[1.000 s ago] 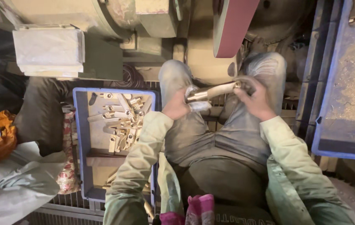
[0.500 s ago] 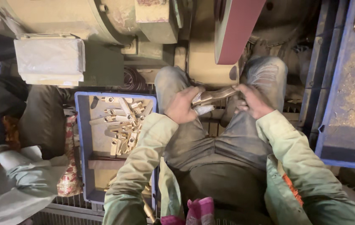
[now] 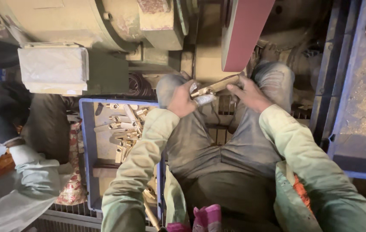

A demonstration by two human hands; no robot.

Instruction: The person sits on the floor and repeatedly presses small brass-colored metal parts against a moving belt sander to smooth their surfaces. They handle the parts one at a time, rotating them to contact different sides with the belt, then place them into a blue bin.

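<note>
The person sits with both knees apart and holds 1 brass part [image 3: 215,86] across the lap with 2 hands. The left hand [image 3: 182,101] is closed around the silvery end of the part, and the right hand [image 3: 248,92] is closed on the other end, with the fingers pressing on top. Compared with 1 second ago, the part is now higher and further forward, and its upper end is just under the lower edge of the reddish sanding belt [image 3: 243,32]; I cannot tell if it touches the belt. I judge that the polishing of this piece is about to begin or has just begun. To the left of the left grip, beside the knee, a blue crate [image 3: 85,141] holds many similar brass parts [image 3: 123,122]. Further left of it, a white wrapped block [image 3: 53,70] sits on the green machine body [image 3: 84,19]. To the right of the right grip is a blue tray with sawdust-like dust [image 3: 365,94].
</note>
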